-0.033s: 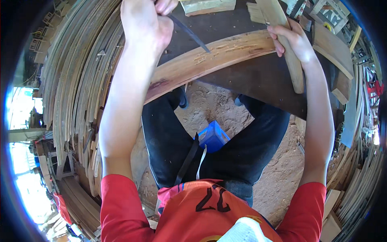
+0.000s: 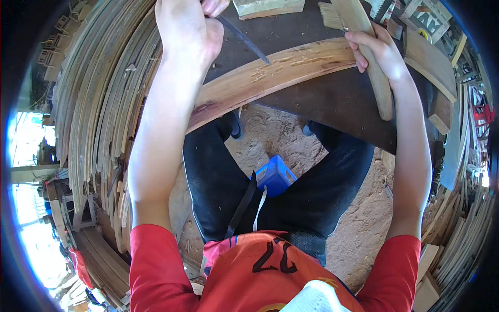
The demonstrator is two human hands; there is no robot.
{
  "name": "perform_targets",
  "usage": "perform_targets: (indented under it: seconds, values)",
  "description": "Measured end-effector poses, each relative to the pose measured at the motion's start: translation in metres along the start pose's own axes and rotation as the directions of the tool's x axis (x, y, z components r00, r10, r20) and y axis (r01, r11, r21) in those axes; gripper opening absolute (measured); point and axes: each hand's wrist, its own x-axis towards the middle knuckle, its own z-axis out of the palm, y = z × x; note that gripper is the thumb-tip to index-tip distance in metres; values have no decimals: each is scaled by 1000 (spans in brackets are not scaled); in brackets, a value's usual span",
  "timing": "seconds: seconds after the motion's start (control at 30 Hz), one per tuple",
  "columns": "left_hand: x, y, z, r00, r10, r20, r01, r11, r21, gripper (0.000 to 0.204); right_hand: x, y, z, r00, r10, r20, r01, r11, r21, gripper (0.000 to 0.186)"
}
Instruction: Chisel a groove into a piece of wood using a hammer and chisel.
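My left hand [image 2: 191, 28] grips a narrow dark metal tool [image 2: 241, 37], whose tip is over a long curved plank [image 2: 286, 70] with rough gouged marks along its face. My right hand [image 2: 377, 54] is wrapped round a long rounded wooden piece [image 2: 384, 104], which crosses the plank near its right end. A bristle brush [image 2: 328, 15] lies just left of that piece at the top, beside a saw blade [image 2: 376, 8]. All these are on or over a dark work surface [image 2: 338, 117].
Long wooden strips [image 2: 99, 88] are stacked at the left, more [image 2: 462, 239] at the right. A pale wood block [image 2: 267, 8] and curved board offcuts [image 2: 429, 67] sit on the surface. A blue plastic stool or crate [image 2: 276, 174] stands on the dusty floor [image 2: 270, 130] between my legs.
The tip of the metal tool in my left hand has shifted very slightly upward. Otherwise both hands and the plank look the same.
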Motion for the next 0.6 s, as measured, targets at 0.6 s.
perform_targets:
  seconds: [0.6]
  values:
    - [-52,16,-27,975,156,161,-167,984,56,41,-10,-27,-1,989,140,-55,-128,975,182,16]
